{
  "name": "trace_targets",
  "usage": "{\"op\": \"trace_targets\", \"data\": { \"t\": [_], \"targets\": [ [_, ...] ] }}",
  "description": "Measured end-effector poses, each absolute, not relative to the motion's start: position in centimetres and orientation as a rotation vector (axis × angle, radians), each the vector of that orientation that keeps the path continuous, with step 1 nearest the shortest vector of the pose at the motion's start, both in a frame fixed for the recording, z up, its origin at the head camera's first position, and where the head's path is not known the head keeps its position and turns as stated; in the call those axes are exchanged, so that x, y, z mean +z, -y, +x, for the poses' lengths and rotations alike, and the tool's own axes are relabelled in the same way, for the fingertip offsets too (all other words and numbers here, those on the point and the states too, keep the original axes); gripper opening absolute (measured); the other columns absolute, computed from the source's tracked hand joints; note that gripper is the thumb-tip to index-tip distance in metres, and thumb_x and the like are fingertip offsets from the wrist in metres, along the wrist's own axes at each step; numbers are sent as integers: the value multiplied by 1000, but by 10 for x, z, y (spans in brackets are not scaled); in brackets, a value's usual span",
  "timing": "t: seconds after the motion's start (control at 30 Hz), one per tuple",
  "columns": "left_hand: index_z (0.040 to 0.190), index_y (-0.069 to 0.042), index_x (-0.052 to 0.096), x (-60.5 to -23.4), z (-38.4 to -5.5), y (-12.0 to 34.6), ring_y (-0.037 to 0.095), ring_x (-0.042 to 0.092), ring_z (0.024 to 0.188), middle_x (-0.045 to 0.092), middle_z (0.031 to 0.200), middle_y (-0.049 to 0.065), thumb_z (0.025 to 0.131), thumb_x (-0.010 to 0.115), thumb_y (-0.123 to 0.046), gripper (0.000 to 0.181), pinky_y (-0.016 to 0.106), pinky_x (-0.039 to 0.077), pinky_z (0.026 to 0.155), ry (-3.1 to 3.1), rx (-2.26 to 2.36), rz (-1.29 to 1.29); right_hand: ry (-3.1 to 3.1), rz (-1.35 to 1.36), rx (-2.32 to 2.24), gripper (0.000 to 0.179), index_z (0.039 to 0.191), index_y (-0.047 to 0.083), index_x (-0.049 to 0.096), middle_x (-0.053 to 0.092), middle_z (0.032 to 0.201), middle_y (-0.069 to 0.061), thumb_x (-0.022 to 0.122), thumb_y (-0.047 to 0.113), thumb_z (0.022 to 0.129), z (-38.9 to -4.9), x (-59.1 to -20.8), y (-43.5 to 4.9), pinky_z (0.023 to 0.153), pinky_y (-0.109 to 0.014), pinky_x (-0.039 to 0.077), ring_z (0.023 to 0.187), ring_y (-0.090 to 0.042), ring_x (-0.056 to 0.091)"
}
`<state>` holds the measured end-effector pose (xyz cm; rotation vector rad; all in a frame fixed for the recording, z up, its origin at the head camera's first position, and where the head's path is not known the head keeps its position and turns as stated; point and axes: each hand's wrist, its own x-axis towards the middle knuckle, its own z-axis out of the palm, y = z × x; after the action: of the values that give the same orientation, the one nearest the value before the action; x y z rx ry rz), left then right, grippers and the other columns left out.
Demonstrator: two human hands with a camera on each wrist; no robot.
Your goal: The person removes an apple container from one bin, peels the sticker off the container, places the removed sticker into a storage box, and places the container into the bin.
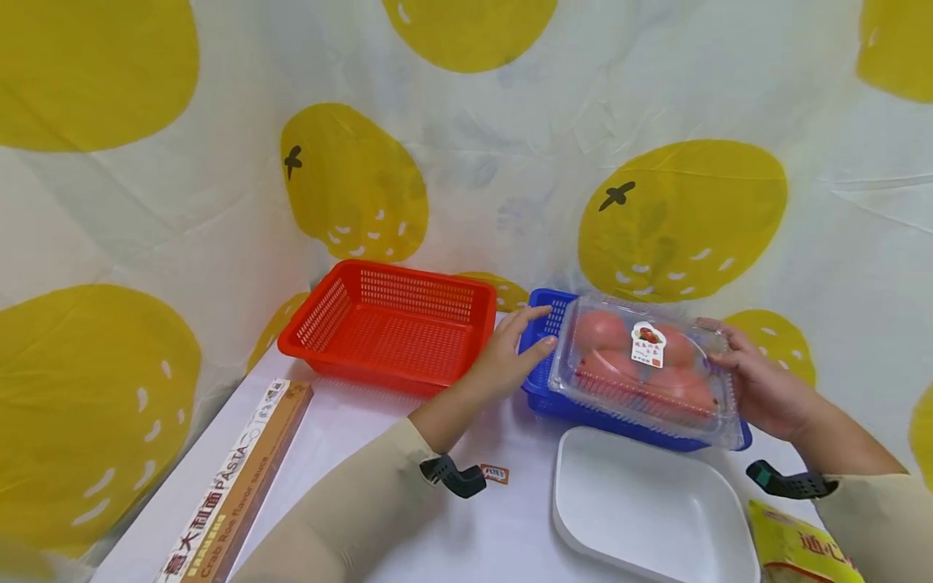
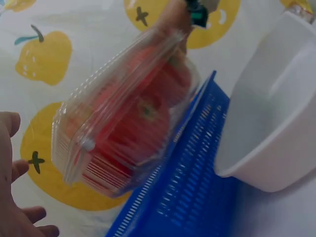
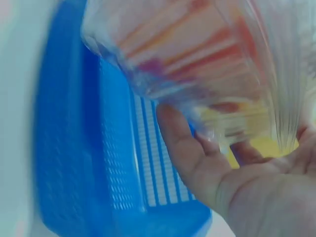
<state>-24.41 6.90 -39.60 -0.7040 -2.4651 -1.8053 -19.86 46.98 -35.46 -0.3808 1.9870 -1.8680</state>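
With the right hand (image 1: pixel 771 395), gripping the clear plastic clamshell (image 1: pixel 583 393) of tomatoes (image 1: pixel 676 387) by its right end and holding it over the blue basket (image 1: pixel 541 390), behind the white tub (image 1: pixel 645 502) on the worktop (image 1: pixel 499 534). With the left hand (image 1: pixel 504 356), hovering spread-fingered just beside the opposite end, near the red basket (image 1: pixel 372 371).

Both sleeves are plain beige, the left sleeve (image 1: pixel 364 510) and the right sleeve (image 1: pixel 878 518) alike, with the left hand (image 1: pixel 503 356) and right hand (image 1: pixel 768 389) bare. Beside the cuffs I see a black left wristband (image 1: pixel 459 478) and a black right wristband (image 1: pixel 794 484), the latter bearing a small green patch.
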Motion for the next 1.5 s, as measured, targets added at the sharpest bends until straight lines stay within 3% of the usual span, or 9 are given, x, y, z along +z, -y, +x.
{"op": "trace_targets", "data": {
  "t": [0.2, 0.37, 0.7, 0.87, 1.0, 1.2, 1.27, 1.43, 1.5],
  "targets": [
    [155, -38, 55, -380, -249, -58, 28, 36, 157, 41, 169, -5, 107, 64, -43, 48, 61, 39, 120, 2488, -1997, -718, -1941, -458, -1809, 64, 166, 45, 3, 45, 151, 13, 24, 13, 115, -179, -350, -436, 100, -50, 58, 125, -17, 66],
    [153, -41, 54, -377, -246, -47, 30, 38, 156, 43, 168, -7, 106, 66, -42, 49, 66, 38, 118, 2473, -2079, -724, -1891, -409, -1830, 59, 164, 46, 8, 41, 152, 14, 26, 16, 116, -162, -355, -408, 101, -48, 58, 127, -16, 64],
    [150, -31, 58, -380, -216, 14, 29, 49, 145, 54, 155, 1, 104, 70, -33, 48, 55, 53, 109, 2443, -2228, -779, -1836, -239, -1921, 56, 159, 41, 17, 32, 157, -1, 39, 17, 114, -127, -368, -329, 105, -45, 56, 133, -18, 58],
    [152, -22, 56, -383, -197, 54, 30, 50, 145, 50, 160, 6, 104, 70, -24, 50, 51, 56, 105, 2430, -2257, -772, -1756, -109, -1990, 60, 160, 37, 17, 27, 162, -15, 44, 15, 111, -116, -371, -283, 106, -48, 55, 133, -27, 58],
    [155, -19, 52, -389, -181, 84, 33, 49, 145, 47, 163, 6, 105, 68, -18, 52, 46, 57, 103, 2421, -2289, -737, -1709, -46, -2023, 65, 162, 32, 15, 28, 162, -20, 47, 13, 108, -111, -378, -247, 104, -50, 53, 130, -30, 58],
    [155, -15, 52, -407, -158, 140, 42, 37, 152, 45, 164, 10, 105, 66, -18, 51, 37, 56, 105, 2425, -2183, -665, -1669, -51, -2062, 69, 163, 25, 21, 37, 155, -18, 51, 8, 103, -103, -403, -192, 97, -46, 54, 123, -29, 58],
    [153, -14, 54, -413, -152, 158, 32, 39, 152, 44, 165, 11, 106, 64, -17, 48, 33, 54, 105, 2432, -2138, -657, -1650, -42, -2069, 69, 162, 24, 24, 39, 153, -17, 53, 8, 102, -101, -412, -174, 94, -45, 55, 119, -27, 60],
    [150, -10, 58, -428, -147, 193, 8, 49, 142, 53, 159, 1, 107, 59, -10, 43, 26, 51, 106, 2423, -2018, -780, -1610, -35, -2093, 70, 161, 22, 26, 45, 146, -15, 58, 9, 100, -94, -433, -138, 84, -44, 60, 108, -26, 66],
    [149, -8, 57, -433, -148, 204, 7, 49, 142, 54, 157, -4, 107, 58, -8, 42, 25, 49, 107, 2429, -1981, -826, -1609, -26, -2103, 71, 161, 21, 27, 46, 145, -15, 59, 8, 99, -91, -440, -127, 82, -45, 62, 106, -27, 67]
  ]
}}
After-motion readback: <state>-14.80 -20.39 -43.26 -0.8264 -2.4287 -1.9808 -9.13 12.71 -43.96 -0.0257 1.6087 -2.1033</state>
